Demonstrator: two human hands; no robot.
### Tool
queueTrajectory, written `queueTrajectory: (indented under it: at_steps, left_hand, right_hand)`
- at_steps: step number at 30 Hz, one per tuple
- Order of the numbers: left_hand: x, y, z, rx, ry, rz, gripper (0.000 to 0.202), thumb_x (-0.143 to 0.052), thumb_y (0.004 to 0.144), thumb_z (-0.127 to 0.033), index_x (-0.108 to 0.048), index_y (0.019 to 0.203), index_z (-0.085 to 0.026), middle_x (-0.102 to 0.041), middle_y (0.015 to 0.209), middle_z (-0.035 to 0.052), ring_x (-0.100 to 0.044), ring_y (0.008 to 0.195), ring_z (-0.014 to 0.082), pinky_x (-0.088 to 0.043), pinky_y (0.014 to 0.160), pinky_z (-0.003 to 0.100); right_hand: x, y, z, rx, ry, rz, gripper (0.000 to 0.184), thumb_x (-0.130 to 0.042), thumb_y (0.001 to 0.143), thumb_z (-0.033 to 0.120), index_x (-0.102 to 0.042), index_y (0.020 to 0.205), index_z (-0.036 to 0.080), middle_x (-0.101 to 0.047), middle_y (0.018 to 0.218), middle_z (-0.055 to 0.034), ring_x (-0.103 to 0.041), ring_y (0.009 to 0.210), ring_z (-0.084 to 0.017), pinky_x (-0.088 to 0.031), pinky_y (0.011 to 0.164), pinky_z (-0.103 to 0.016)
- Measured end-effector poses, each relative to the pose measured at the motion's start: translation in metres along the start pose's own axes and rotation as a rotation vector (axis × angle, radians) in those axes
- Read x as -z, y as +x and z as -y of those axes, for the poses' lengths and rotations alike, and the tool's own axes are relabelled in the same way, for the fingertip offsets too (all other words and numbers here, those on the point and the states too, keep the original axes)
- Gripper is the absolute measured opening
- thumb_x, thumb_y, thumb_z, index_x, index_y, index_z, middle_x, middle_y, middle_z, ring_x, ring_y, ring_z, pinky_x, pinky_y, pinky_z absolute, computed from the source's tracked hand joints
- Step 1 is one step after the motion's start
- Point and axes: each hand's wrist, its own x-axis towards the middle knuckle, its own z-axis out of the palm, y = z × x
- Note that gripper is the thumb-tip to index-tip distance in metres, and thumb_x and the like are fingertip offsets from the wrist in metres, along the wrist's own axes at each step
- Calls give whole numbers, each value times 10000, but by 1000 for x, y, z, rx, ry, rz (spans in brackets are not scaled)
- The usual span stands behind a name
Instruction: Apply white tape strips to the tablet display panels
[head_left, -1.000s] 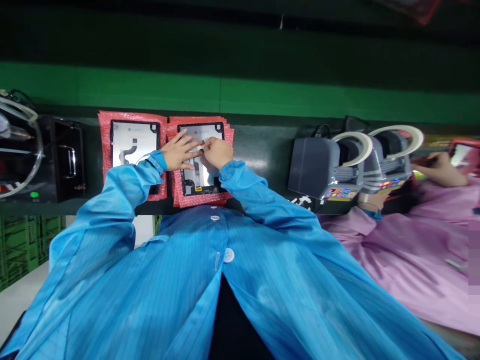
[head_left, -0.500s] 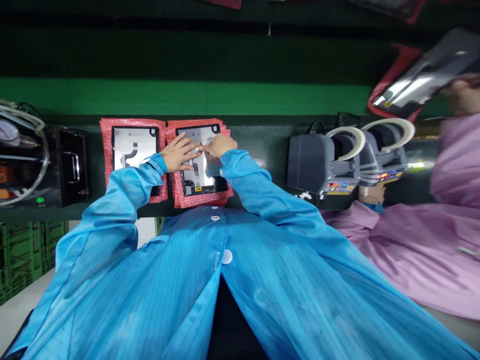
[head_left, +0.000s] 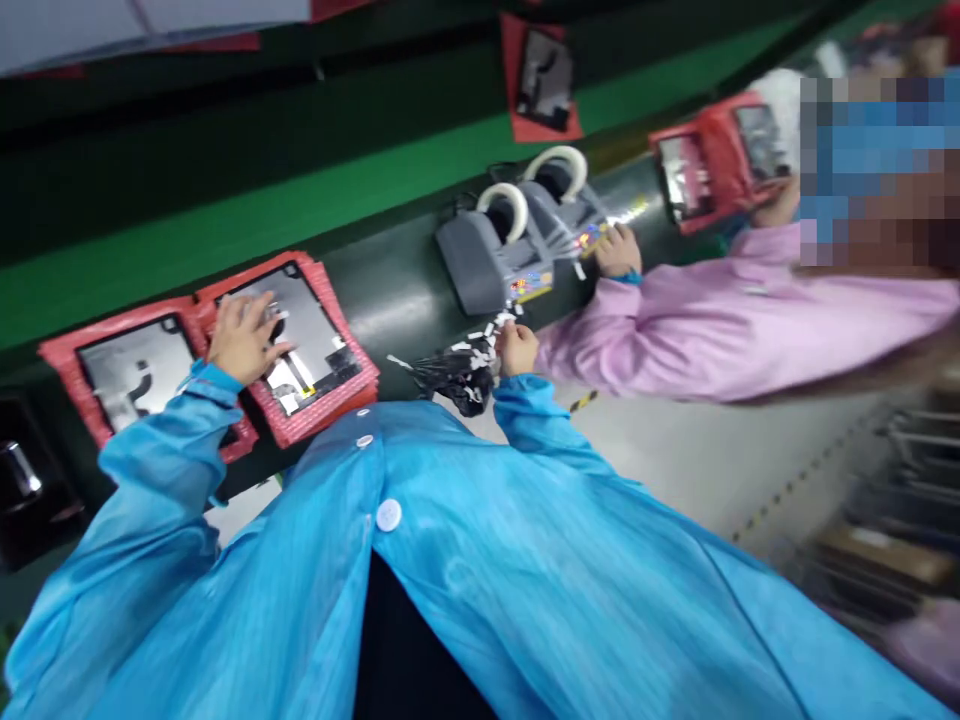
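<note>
My left hand (head_left: 244, 337) rests with fingers spread on the upper left part of a tablet screen panel (head_left: 319, 330). The panel's silvery back faces up, with a black flex cable and a small yellow mark, and it lies on a stack of red bubble-wrap sheets (head_left: 281, 425). To its left is a second such panel (head_left: 112, 365) on red wrap. My right hand (head_left: 519, 348) is closed in a pinch beside a black plastic bag (head_left: 442, 372) strewn with white tape scraps (head_left: 480, 358). Whatever its fingers hold is hidden.
Two grey tape dispensers (head_left: 472, 265) with white tape rolls stand on the dark bench beyond my right hand. A co-worker's hand (head_left: 619, 252) touches the farther one. More red-wrapped panels (head_left: 686, 180) lie at the right, and another panel (head_left: 545, 80) is on the shelf.
My right hand has left the panel and moved right to the black bag. My left hand stays on the panel. The view has swung right, and the co-worker's raised panel is no longer in the air.
</note>
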Motion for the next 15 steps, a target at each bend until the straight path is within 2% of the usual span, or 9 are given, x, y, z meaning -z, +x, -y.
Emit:
queueTrajectory:
  at_steps: [2,4,7,10,12,15]
  left_hand:
    - [3,8,-18,31,6,-77,436,-504,904,-536,-678,1164,-232,-519,1453,110,-417,1325,387,-246,1143,630]
    - [3,17,-40,29,-2,-129,417,-487,917,-502,-672,1169,-225,-524,1436,118,-428,1310,374,-289,1134,602]
    - [-2,29,-70,-25,-8,-175,416,-458,930,-492,-662,1164,-216,-542,1400,124,-456,1278,362,-320,1120,592]
    - [-8,38,-85,-74,-18,-202,401,-457,928,-474,-659,1152,-211,-559,1363,148,-472,1260,372,-346,1084,602]
    - [-11,41,-87,-91,-27,-198,382,-463,920,-456,-656,1154,-224,-554,1366,149,-473,1258,380,-355,1064,613]
    - [-12,42,-88,-96,-40,-156,376,-486,903,-429,-647,1184,-239,-517,1421,144,-462,1270,390,-343,1065,623]
  right_hand:
    - [13,21,-3,-130,168,-8,396,-548,868,513,-441,643,206,-447,502,78,-408,440,-68,-327,460,-192]
    - [15,38,0,-179,297,27,346,-562,864,479,-454,688,201,-500,570,73,-439,457,-50,-332,453,-164]
    - [8,50,6,-184,395,-2,205,-565,859,288,-474,704,190,-513,583,81,-448,472,-37,-312,449,-143]
    - [8,52,7,-244,470,-56,180,-497,850,133,-474,679,181,-485,536,91,-434,473,-38,-300,466,-142]
    - [11,52,4,-310,526,-51,213,-473,874,145,-472,663,180,-486,527,82,-440,477,-46,-316,481,-149]
    - [14,55,-1,-381,585,24,286,-512,907,323,-486,658,185,-528,550,52,-477,495,-68,-361,500,-169]
